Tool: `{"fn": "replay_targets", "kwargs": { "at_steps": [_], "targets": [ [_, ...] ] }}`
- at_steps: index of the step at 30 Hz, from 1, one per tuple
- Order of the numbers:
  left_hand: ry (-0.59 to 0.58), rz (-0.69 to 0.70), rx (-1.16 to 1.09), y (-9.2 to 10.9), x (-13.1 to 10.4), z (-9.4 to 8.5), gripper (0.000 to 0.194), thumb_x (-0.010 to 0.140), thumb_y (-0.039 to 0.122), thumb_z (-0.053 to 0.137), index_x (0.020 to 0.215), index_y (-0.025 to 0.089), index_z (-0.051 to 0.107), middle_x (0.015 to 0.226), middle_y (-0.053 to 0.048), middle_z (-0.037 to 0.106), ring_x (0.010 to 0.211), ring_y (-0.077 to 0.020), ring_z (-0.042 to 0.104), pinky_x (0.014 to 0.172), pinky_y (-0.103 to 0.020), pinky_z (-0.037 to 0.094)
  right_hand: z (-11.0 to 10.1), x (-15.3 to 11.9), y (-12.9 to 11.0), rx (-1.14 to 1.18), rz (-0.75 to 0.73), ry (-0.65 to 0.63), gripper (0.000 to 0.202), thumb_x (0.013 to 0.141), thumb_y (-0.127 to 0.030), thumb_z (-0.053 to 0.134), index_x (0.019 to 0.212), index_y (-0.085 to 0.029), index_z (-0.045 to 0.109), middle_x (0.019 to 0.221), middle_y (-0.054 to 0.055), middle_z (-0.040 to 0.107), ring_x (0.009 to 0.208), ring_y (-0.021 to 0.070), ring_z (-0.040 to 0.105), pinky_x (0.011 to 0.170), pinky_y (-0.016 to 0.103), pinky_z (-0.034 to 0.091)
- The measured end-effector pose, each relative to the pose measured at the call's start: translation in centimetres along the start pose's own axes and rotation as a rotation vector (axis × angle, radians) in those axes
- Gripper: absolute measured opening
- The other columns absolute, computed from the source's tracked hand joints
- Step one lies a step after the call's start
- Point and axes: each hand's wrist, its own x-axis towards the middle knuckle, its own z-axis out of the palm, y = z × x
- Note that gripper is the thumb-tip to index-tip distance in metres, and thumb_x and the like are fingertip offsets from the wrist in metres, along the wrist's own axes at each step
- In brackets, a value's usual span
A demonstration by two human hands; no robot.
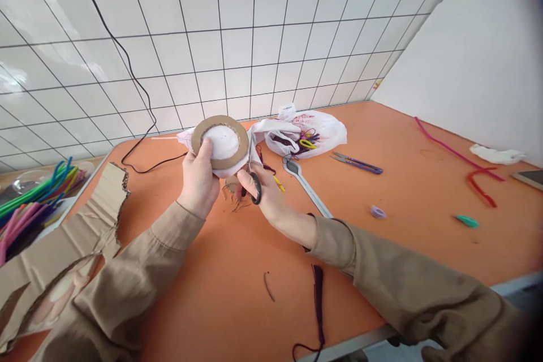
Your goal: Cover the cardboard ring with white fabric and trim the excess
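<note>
1. L hand (198, 184) is closed on a cardboard ring (243, 144), thumb laid over its lower-left band & reaching into the opening; fingers mostly hidden behind.
2. The ring is held up over the far part of the desk (220, 300), roughly centre of view, facing the wearer. White sheet (225, 143) shows thru the opening & sticks out past the rim; can't tell if cloth or paper.
3. R hand (271, 198) holds scissors (257, 188) by the black handles, just beside the ring's lower R edge. Blades point up, next to the white material; can't tell how wide they're spread.
4. Both arms wear brown sleeves (178, 226).
5. Under/behind the hands: small brown scraps (237, 202) on the desk. Behind, nr the tiled wall (237, 56): white plastic bag (333, 131) w/ dark thread & a yellow bundle (307, 144) at its mouth.
6. R of the hands: blue snips (360, 164), then a purple roll (378, 212), green bundle (467, 220), red stem (481, 188), long pink stem (452, 147).
7. Front: dark tassel (318, 300) nr the desk's edge, w/ a short brown bit (268, 287) to its L.
8. L side: cut cardboard sheet (80, 232), partly under the L sleeve; coloured stems (38, 195) beyond it. Black cord (132, 70) hangs down the wall onto the desk.
</note>
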Motion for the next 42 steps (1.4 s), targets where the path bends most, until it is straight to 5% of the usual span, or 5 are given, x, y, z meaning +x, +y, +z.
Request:
{"fn": "replay_targets", "kwargs": {
  "at_steps": [20, 31, 42],
  "targets": [
    [-0.023, -0.004, 0.032, -0.1, 0.0, -0.1, 0.019, 0.087, 0.025, 0.063, 0.104, 0.016, 0.066, 0.131, -0.013, 0.064, 0.119, -0.026, 0.061, 0.092, -0.034, 0.054, 0.2, -0.1, 0.4, 0.01, -0.02, 0.021, 0.044, 0.083, -0.062, 0.06, 0.076, -0.021, 0.047, 0.058, -0.005, 0.049, 0.054, 0.0107, 0.049, 0.052, 0.025, 0.038],
    [-0.06, 0.022, 0.027, -0.2, 0.0, -0.4, 0.018, 0.086, 0.024, 0.065, 0.101, 0.015, 0.068, 0.13, -0.014, 0.065, 0.12, -0.0251, 0.06, 0.097, -0.034, 0.051, -0.1, -0.3, -1.2, -0.068, 0.038, 0.054, 0.052, 0.081, -0.07, 0.054, 0.069, -0.023, 0.035, 0.065, 0.0, 0.05, 0.065, 0.0153, 0.05, 0.059, 0.031, 0.04],
    [-0.068, 0.032, 0.016, -0.2, -0.1, -0.2, 0.017, 0.083, 0.026, 0.067, 0.097, 0.016, 0.07, 0.119, -0.011, 0.07, 0.116, -0.0235, 0.062, 0.097, -0.032, 0.05, -0.3, -0.2, -0.2, 0.028, 0.043, 0.023, 0.046, 0.083, -0.065, 0.059, 0.073, -0.021, 0.045, 0.062, -0.004, 0.047, 0.056, 0.012, 0.049, 0.054, 0.027, 0.037]
  ]
}}
